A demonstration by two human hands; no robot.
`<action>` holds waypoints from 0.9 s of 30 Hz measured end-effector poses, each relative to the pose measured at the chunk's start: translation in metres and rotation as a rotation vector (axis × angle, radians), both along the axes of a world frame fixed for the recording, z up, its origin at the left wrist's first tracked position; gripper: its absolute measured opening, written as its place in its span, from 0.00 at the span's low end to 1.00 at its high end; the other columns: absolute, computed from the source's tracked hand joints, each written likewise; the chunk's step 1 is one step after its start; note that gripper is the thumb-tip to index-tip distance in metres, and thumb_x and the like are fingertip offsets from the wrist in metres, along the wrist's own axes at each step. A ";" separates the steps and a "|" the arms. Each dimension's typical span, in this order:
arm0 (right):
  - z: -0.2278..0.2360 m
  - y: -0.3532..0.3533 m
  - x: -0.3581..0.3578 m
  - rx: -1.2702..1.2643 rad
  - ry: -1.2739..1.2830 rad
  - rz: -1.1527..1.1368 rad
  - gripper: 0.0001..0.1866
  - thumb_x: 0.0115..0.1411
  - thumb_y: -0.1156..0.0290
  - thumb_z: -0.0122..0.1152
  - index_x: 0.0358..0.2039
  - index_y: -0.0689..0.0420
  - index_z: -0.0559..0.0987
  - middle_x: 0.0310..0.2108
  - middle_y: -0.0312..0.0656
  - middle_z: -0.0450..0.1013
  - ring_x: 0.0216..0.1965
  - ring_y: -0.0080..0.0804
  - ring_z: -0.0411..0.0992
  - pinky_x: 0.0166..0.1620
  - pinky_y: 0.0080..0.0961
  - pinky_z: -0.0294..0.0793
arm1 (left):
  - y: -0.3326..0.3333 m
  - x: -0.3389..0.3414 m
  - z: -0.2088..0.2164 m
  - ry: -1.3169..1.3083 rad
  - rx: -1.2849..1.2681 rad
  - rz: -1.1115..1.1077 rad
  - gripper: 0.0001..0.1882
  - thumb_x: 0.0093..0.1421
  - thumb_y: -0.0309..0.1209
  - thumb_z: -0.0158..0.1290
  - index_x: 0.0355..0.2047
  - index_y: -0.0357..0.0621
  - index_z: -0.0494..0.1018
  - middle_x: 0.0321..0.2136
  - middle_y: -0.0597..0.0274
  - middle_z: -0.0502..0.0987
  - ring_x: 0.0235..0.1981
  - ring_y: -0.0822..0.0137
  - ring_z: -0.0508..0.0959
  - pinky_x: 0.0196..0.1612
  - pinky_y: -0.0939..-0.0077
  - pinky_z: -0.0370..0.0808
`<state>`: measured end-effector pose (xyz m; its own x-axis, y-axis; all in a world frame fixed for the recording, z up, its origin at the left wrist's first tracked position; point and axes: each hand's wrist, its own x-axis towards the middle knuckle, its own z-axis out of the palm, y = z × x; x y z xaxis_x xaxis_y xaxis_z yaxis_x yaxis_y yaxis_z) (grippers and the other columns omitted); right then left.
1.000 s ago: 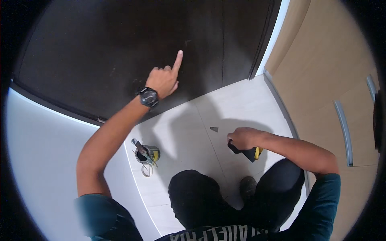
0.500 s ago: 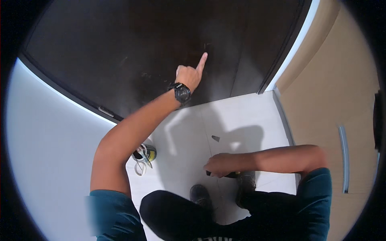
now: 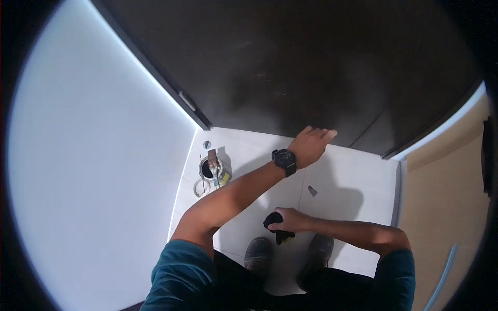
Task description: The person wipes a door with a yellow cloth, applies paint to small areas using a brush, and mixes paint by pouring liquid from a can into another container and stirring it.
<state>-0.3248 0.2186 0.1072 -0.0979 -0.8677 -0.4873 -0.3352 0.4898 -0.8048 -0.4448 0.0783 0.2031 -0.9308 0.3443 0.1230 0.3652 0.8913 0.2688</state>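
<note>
My left hand (image 3: 312,144), with a black watch (image 3: 284,159) on the wrist, reaches to the lower part of a dark brown door (image 3: 290,67). Its fingers are partly stretched out and nothing shows in them. Faint pale scuffs mark the door surface. Lower down, my right hand (image 3: 292,220) is closed around a crumpled black cloth (image 3: 273,220), part of which hangs below the fingers above my shoes. Whether that bundle is a glove or a rag I cannot make out.
On the white tiled floor at left stands an open paint can (image 3: 226,179) with a paintbrush (image 3: 212,161) across its top. A round lid (image 3: 201,187) lies beside it. A small grey triangular piece (image 3: 312,191) lies near the middle. White wall is left, beige panel (image 3: 441,181) right.
My left hand has dropped from a pointing pose higher on the door to its lower edge, and its fingers have loosened. My right hand has turned, showing more black cloth. The view has shifted.
</note>
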 end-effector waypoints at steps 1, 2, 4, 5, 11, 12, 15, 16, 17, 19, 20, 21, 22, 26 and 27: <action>0.005 0.001 -0.013 -0.020 0.008 -0.044 0.35 0.64 0.45 0.63 0.58 0.65 0.74 0.50 0.57 0.79 0.53 0.52 0.77 0.59 0.42 0.73 | -0.007 0.007 0.004 0.080 0.107 0.058 0.17 0.70 0.33 0.51 0.57 0.44 0.71 0.51 0.51 0.79 0.51 0.55 0.80 0.59 0.57 0.72; 0.016 0.001 -0.027 0.047 0.035 -0.110 0.38 0.63 0.45 0.64 0.60 0.65 0.73 0.53 0.55 0.78 0.55 0.48 0.76 0.60 0.39 0.72 | -0.012 0.012 0.011 0.104 0.195 0.116 0.20 0.69 0.32 0.52 0.60 0.43 0.69 0.57 0.50 0.76 0.56 0.55 0.78 0.60 0.56 0.71; 0.058 -0.006 -0.060 0.025 0.068 -0.423 0.34 0.62 0.49 0.67 0.59 0.63 0.74 0.53 0.57 0.77 0.57 0.47 0.75 0.64 0.39 0.70 | -0.019 0.035 0.032 0.221 0.343 0.125 0.26 0.67 0.31 0.55 0.64 0.44 0.65 0.64 0.50 0.71 0.61 0.53 0.74 0.60 0.56 0.71; 0.091 -0.009 -0.085 0.040 0.155 -0.600 0.33 0.63 0.50 0.66 0.58 0.63 0.75 0.52 0.57 0.78 0.57 0.48 0.75 0.64 0.39 0.69 | -0.016 0.046 0.047 0.465 0.507 0.069 0.26 0.66 0.31 0.56 0.64 0.44 0.66 0.63 0.51 0.71 0.60 0.52 0.74 0.59 0.56 0.71; 0.363 -0.077 -0.190 -1.033 1.363 -0.300 0.21 0.65 0.70 0.62 0.57 0.61 0.77 0.53 0.48 0.79 0.58 0.43 0.75 0.63 0.35 0.70 | 0.070 0.206 0.080 0.533 0.928 -0.558 0.26 0.58 0.31 0.62 0.57 0.39 0.71 0.57 0.45 0.74 0.55 0.46 0.76 0.54 0.55 0.74; 0.394 -0.096 -0.196 -1.026 1.670 -0.121 0.23 0.65 0.71 0.61 0.60 0.62 0.75 0.57 0.48 0.77 0.61 0.44 0.73 0.64 0.36 0.70 | 0.074 0.220 0.071 0.549 0.971 -0.511 0.26 0.58 0.31 0.62 0.57 0.39 0.71 0.57 0.45 0.74 0.55 0.46 0.76 0.54 0.55 0.74; 0.411 -0.145 -0.217 -0.656 2.184 0.017 0.26 0.69 0.67 0.60 0.66 0.52 0.70 0.71 0.54 0.61 0.74 0.48 0.57 0.76 0.47 0.49 | 0.081 0.237 0.048 0.416 0.969 -0.599 0.28 0.58 0.29 0.61 0.58 0.38 0.69 0.60 0.43 0.70 0.57 0.45 0.74 0.57 0.54 0.74; 0.390 -0.164 -0.227 -0.775 2.179 0.085 0.29 0.63 0.76 0.56 0.66 0.63 0.69 0.67 0.49 0.69 0.67 0.48 0.66 0.68 0.39 0.66 | 0.080 0.236 0.044 0.335 1.068 -0.476 0.26 0.58 0.28 0.61 0.57 0.38 0.70 0.61 0.44 0.69 0.58 0.45 0.73 0.57 0.54 0.74; 0.366 -0.167 -0.231 -0.640 2.280 0.160 0.33 0.61 0.76 0.51 0.69 0.65 0.64 0.73 0.49 0.58 0.73 0.47 0.57 0.72 0.42 0.61 | 0.079 0.235 0.044 0.272 1.154 -0.383 0.25 0.58 0.27 0.60 0.56 0.38 0.70 0.61 0.45 0.68 0.59 0.46 0.73 0.58 0.54 0.74; 0.287 -0.160 -0.231 -0.211 2.480 0.387 0.34 0.65 0.71 0.43 0.72 0.65 0.60 0.74 0.50 0.55 0.75 0.41 0.55 0.70 0.35 0.63 | 0.081 0.228 0.049 0.251 1.201 -0.370 0.25 0.59 0.27 0.59 0.57 0.39 0.70 0.60 0.46 0.69 0.58 0.47 0.74 0.57 0.54 0.74; 0.240 -0.164 -0.226 -0.247 2.240 0.446 0.35 0.65 0.70 0.43 0.74 0.62 0.58 0.75 0.49 0.55 0.73 0.35 0.57 0.66 0.25 0.68 | 0.082 0.228 0.051 0.244 1.220 -0.380 0.25 0.59 0.27 0.58 0.58 0.40 0.69 0.59 0.47 0.71 0.56 0.47 0.76 0.56 0.55 0.75; 0.200 -0.163 -0.219 -0.201 2.231 0.487 0.36 0.66 0.70 0.44 0.75 0.59 0.57 0.73 0.47 0.57 0.71 0.31 0.61 0.60 0.19 0.72 | 0.089 0.227 0.057 0.245 1.288 -0.390 0.22 0.60 0.29 0.58 0.54 0.41 0.70 0.54 0.48 0.72 0.53 0.46 0.76 0.54 0.54 0.75; 0.162 -0.167 -0.212 -0.084 2.144 0.595 0.36 0.66 0.71 0.44 0.75 0.58 0.56 0.73 0.43 0.58 0.69 0.30 0.63 0.59 0.23 0.74 | 0.092 0.229 0.058 0.278 1.311 -0.386 0.22 0.60 0.29 0.58 0.54 0.41 0.70 0.54 0.48 0.72 0.53 0.46 0.76 0.54 0.54 0.75; 0.126 -0.180 -0.208 -0.204 1.757 0.695 0.37 0.66 0.75 0.46 0.76 0.54 0.54 0.73 0.36 0.61 0.58 0.31 0.76 0.53 0.30 0.81 | 0.099 0.253 0.048 0.173 1.282 -0.414 0.08 0.66 0.32 0.54 0.42 0.44 0.72 0.34 0.50 0.76 0.38 0.47 0.79 0.41 0.53 0.77; 0.147 -0.184 -0.209 -0.334 1.781 0.632 0.36 0.66 0.75 0.46 0.75 0.54 0.55 0.73 0.37 0.61 0.60 0.31 0.74 0.55 0.30 0.80 | 0.097 0.258 0.043 0.092 1.283 -0.486 0.07 0.67 0.33 0.53 0.41 0.44 0.72 0.32 0.50 0.76 0.36 0.47 0.79 0.39 0.53 0.77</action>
<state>-0.5336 0.0350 0.2540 0.0982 -0.9949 -0.0250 -0.7971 -0.0937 0.5966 -0.1866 0.1756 0.2462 -0.7214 0.2293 0.6534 0.6273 -0.1832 0.7569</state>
